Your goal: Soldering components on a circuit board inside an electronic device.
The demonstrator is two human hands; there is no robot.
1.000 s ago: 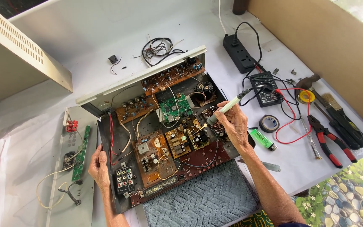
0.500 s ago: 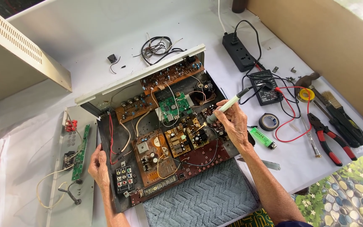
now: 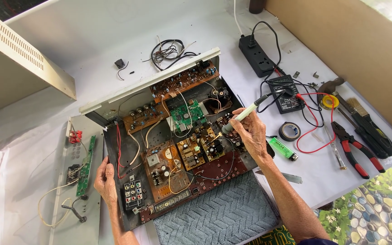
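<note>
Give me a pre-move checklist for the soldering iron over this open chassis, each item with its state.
1. Right hand grips the soldering iron: ok.
2. Left hand steadies the chassis at its edge: ok.
3. Iron tip on a joint: cannot tell, too small.
4. Iron cord clear of the boards: ok, it trails toward the power strip.
5. Multimeter leads off the chassis: ok.
6. Iron hot: cannot tell.

The left hand (image 3: 105,182) lies low with its forearm running up from the bottom edge, fingers curled in a loose grasp and thumb on top. The right hand (image 3: 250,133) is raised further forward, forearm angled in from the lower right, fingers pinched together pen-fashion.
</note>
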